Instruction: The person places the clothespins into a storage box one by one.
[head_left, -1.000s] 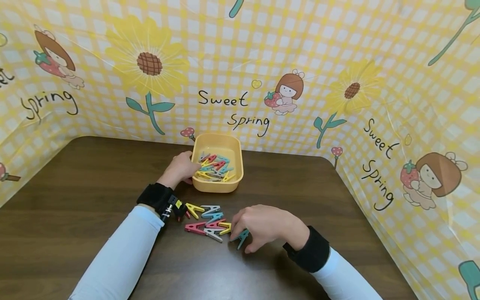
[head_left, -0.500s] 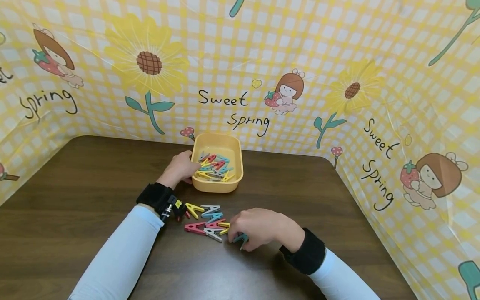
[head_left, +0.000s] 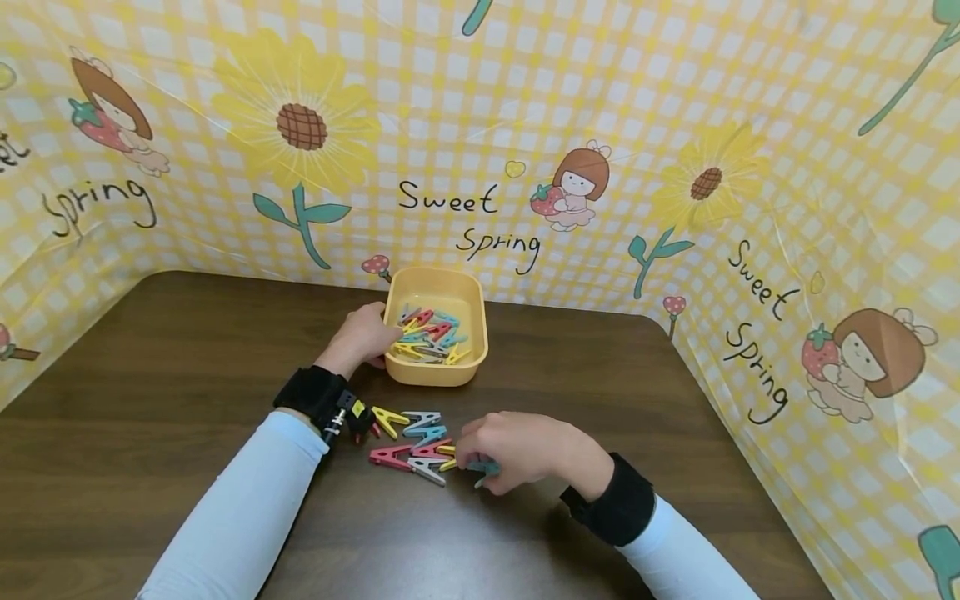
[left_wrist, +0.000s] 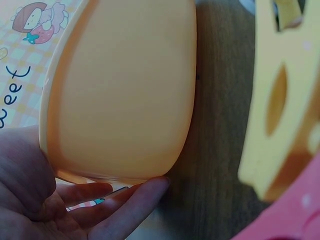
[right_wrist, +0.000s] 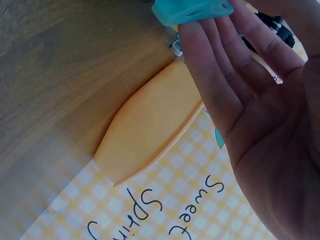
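At the back of the table my left hand (head_left: 360,336) grips the left side of a yellow plastic tub (head_left: 433,375), thumb over the rim. Several coloured clothespins (head_left: 431,333) lie in the tub. My right hand (head_left: 521,450), nearer the front, pinches a teal clothespin (head_left: 486,468) between thumb and fingertips. In the right wrist view that clothespin (right_wrist: 192,11) shows at the top edge, partly cut off. To the left of the right hand is a loose cluster with a red clothespin (head_left: 390,457), a yellow one and several others.
Dark wood table (head_left: 600,375) stretches out around both hands. Yellow checked cloth (head_left: 450,100) with printed flowers rises behind the tub and along the sides. A yellow clothespin (left_wrist: 280,100) and a pink one (left_wrist: 295,215) loom close in the left wrist view.
My right hand's fingers have closed in on the teal clothespin, which has turned and is now more hidden by them. The left hand and the tub hold still.
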